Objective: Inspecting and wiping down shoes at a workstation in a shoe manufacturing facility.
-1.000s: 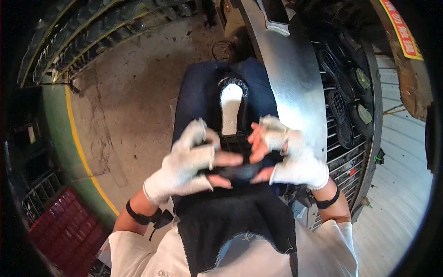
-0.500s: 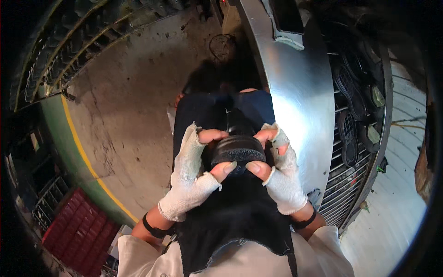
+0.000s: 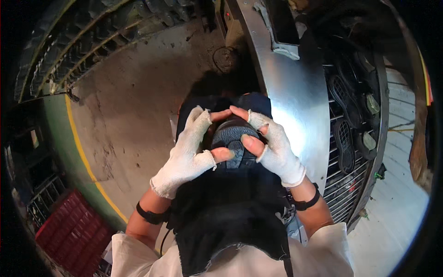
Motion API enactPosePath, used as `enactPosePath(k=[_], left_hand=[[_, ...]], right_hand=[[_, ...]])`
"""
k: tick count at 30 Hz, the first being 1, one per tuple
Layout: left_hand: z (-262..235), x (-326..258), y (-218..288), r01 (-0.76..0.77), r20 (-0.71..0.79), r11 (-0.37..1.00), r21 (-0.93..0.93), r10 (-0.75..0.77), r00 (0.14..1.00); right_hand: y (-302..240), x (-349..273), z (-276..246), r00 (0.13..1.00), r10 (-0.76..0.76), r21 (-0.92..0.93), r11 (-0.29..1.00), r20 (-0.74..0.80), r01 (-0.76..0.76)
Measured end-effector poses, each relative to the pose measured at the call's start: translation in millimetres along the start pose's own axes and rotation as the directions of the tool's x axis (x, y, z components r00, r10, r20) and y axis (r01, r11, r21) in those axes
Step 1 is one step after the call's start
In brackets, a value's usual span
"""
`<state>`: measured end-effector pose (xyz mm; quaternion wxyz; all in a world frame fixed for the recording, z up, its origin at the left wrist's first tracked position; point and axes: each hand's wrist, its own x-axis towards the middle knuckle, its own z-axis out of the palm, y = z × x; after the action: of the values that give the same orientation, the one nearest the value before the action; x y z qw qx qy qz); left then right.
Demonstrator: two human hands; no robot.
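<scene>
A black shoe [image 3: 227, 135] is held over my lap, its rounded, rough-textured end toward me; the rest of it is lost against the dark clothing. My left hand [image 3: 187, 147], in a white fingerless knit glove, closes on its left side, thumb on the near end and fingertips over the far side. My right hand [image 3: 279, 150], gloved alike, grips the right side with its thumb pressed on the textured surface. The fingertips of both hands meet beyond the shoe. A black apron [image 3: 226, 207] lies beneath.
A shiny metal bench [image 3: 295, 87] runs along my right. Past it, a barred rack [image 3: 341, 194] holds several black shoe soles [image 3: 346, 145]. Racks of dark pieces [image 3: 92, 41] stand at the far left; a red crate [image 3: 74, 235] is at the near left on the floor.
The shoe has tilted, so more of its textured end faces up. My thumbs have shifted on it, and the fingers have moved farther away and together.
</scene>
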<state>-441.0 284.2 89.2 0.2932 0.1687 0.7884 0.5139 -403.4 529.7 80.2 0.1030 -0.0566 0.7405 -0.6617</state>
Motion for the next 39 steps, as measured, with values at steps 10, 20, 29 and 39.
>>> enactPosePath(k=[10, 20, 29, 39], left_hand=[[30, -49, 107, -0.68, 0.115, 0.731, 0.057, 0.672, 0.731], [57, -52, 130, -0.72, 0.32, 0.636, 0.277, 0.646, 0.693], [83, -53, -23, -0.273, 0.073, 0.849, 0.451, 0.27, 0.96], [76, -45, 11, -0.105, 0.013, 0.938, 0.33, 0.107, 0.994]], right_hand=[[-85, -114, -11, 0.876, 0.465, 0.419, 0.826, -0.13, -0.376], [-25, -270, -122, 0.51, 0.401, 0.436, 0.898, -0.761, -0.057], [77, -547, -241, -0.152, 0.105, 0.166, 0.138, -0.983, -0.976], [74, -253, -228, 0.732, -0.058, -0.714, 0.287, -0.679, -0.639]])
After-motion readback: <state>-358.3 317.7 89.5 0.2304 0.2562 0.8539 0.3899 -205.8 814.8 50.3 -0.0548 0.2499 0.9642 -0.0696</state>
